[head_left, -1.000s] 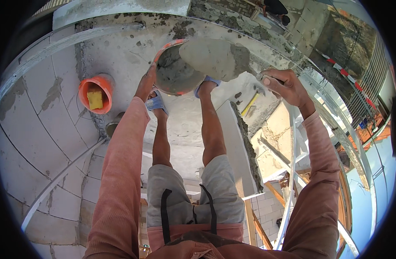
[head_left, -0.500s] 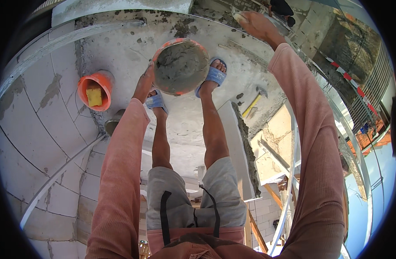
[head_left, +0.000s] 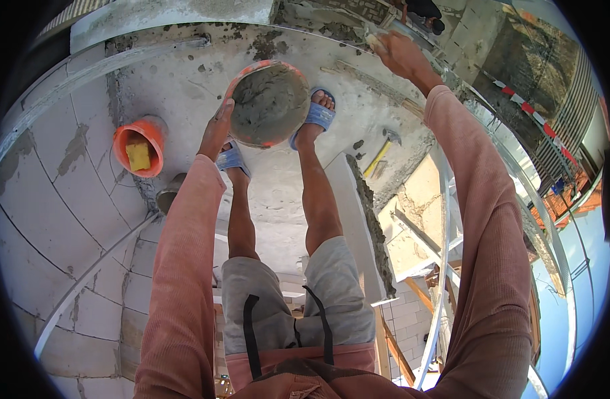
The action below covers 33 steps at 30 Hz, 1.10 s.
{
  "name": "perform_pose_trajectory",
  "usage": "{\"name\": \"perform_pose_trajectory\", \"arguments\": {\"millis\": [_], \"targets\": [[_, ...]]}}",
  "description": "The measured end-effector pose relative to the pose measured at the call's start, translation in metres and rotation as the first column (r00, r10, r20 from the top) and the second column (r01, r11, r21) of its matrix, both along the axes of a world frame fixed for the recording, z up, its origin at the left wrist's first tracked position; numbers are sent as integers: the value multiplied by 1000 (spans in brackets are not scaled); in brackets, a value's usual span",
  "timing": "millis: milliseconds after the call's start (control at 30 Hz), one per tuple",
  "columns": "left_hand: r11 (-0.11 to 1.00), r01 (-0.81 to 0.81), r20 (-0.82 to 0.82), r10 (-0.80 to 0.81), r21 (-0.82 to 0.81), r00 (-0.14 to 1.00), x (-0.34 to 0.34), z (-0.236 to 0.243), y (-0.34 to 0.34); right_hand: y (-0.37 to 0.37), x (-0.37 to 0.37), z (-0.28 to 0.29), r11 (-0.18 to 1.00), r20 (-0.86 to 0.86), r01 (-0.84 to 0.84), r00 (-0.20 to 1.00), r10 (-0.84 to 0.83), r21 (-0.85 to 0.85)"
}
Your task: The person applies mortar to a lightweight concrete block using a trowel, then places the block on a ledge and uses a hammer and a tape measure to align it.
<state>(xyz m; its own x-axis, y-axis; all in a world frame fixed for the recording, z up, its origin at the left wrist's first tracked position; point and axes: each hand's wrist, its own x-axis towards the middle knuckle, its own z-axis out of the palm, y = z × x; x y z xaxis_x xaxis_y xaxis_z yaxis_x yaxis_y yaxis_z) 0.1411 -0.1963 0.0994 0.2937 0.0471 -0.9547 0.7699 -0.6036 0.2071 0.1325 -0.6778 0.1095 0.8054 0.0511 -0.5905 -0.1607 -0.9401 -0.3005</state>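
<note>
My left hand [head_left: 216, 128] is closed on the left rim of an orange bucket [head_left: 271, 64], whose wide mouth faces up. Wet grey mortar [head_left: 269, 105] fills it, its surface uneven. The bucket is in front of my two feet, which wear blue sandals [head_left: 320, 114]. My right arm reaches out to the far right, and my right hand [head_left: 403, 58] is closed near a thin pale edge [head_left: 348, 41]. Something pale shows at its fingertips, too small and blurred to name.
A second orange bucket [head_left: 160, 136] holding a yellow sponge [head_left: 138, 156] lies tilted to the left, by a light block wall [head_left: 45, 173]. A yellow-handled hammer [head_left: 379, 158] rests on the right, beside a pale block [head_left: 355, 219] edged with mortar. Red-and-white tape [head_left: 534, 118] hangs beyond.
My right hand has moved a little right and nearer. The scene has shifted slightly left in view, while my left hand keeps its hold on the bucket.
</note>
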Motion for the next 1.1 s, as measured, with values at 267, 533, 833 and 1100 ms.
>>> {"name": "perform_pose_trajectory", "arguments": {"millis": [267, 533, 833, 1100], "targets": [[998, 60, 53, -59, -22, 997, -3, 10, -21, -26, -8, 6, 997, -59, -62, 997, 60, -45], [990, 106, 68, -100, -88, 993, 4, -7, -1, -27, -16, 22, 997, -104, 40, 994, -47, -68], [975, 123, 72, -112, -184, 991, 13, -13, -9, -51, -29, 64, 865, -252, 489, 856, -451, 112], [961, 199, 22, -199, -191, 980, 22, 7, -30, -65, -61, 167, 796, -296, 600, 777, -555, 83]]}}
